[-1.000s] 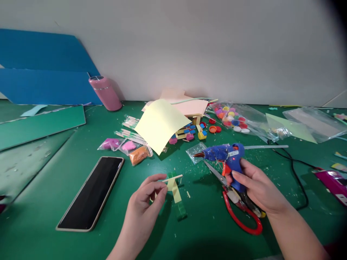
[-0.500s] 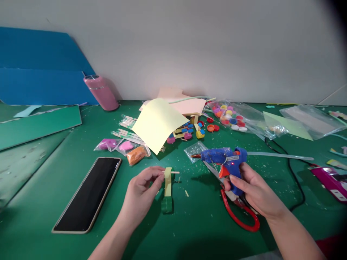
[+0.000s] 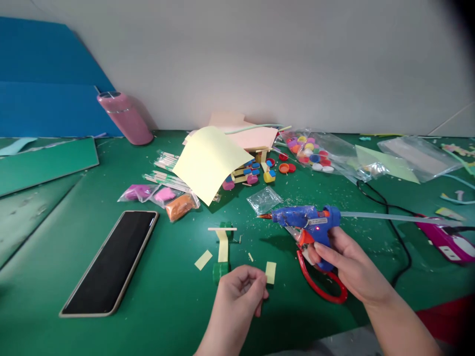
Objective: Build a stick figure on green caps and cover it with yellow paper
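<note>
My right hand (image 3: 345, 262) grips a blue hot glue gun (image 3: 306, 220), a finger by its orange trigger, nozzle pointing left. A clear glue stick (image 3: 378, 216) sticks out of its back. My left hand (image 3: 243, 294) is closed in a pinch at the corner of a small yellow paper piece (image 3: 271, 273). Just beyond that hand lies a yellow paper strip (image 3: 222, 247) joining two green caps, the nearer green cap (image 3: 220, 272) partly beside my knuckles. A thin white stick (image 3: 222, 229) crosses the strip's far end. Another yellow paper piece (image 3: 203, 260) lies to the left.
Red-handled scissors (image 3: 336, 296) lie under the glue gun. A phone (image 3: 111, 262) is at left. Behind are yellow paper (image 3: 211, 160), bagged clay (image 3: 180, 206), bagged colored caps (image 3: 311, 151) and a pink tumbler (image 3: 128, 118). A black cord (image 3: 404, 247) runs near a magenta power strip (image 3: 445, 237).
My left hand has let go of the strip and stick, moved right and nearer, and now pinches a small yellow paper piece. My right hand still holds the glue gun. The view shifted slightly.
</note>
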{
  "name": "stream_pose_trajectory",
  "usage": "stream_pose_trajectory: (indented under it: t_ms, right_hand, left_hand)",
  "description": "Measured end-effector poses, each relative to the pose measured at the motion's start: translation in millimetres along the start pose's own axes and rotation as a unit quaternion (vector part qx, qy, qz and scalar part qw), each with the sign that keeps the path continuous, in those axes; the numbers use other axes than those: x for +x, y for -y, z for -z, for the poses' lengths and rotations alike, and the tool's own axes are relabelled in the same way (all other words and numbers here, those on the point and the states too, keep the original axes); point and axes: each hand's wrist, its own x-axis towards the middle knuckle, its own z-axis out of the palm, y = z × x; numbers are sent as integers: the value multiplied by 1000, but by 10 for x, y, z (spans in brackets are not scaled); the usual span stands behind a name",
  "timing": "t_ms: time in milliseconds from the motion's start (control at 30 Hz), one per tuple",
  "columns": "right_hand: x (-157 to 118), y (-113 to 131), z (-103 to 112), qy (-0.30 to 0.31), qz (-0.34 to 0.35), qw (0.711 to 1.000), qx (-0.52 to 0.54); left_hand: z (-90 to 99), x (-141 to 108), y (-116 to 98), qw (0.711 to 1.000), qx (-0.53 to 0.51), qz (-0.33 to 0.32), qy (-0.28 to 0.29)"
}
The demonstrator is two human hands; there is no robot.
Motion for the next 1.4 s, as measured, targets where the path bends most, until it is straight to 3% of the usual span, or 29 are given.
stream_pose_trajectory:
  t_ms: [100,200,267,533,700,800,967,1200,1400]
  right_hand:
    - [-39,-17,27,4,3,1000,-26]
    - [-66,-49,64,2,1,999,-46]
    - [-78,-68,85,0,0,999,-49]
    - [-112,-71,102,-23,3,999,-27]
    - [-155,-89,222,-39,-9,996,-84]
    - [-222,-88,286,-39,-17,987,-155]
    - [-364,-63,278,-80,-32,971,-224]
    - [-411,-56,180,-30,-55,952,-301]
    - [-352,-88,140,7,-37,934,-356]
  left_hand:
    - [-75,117,73,986,132,-96,-27]
    - [-76,198,104,904,332,-261,-66]
    - [-80,239,136,854,404,-316,-89]
    - [-95,268,289,798,460,-362,-144]
    - [-42,156,313,694,544,-463,-86]
    - [-45,139,350,647,595,-473,-60]
    - [-106,145,405,667,616,-403,-117]
    - [-159,116,409,675,609,-384,-163]
    - [-29,99,433,624,631,-435,-154]
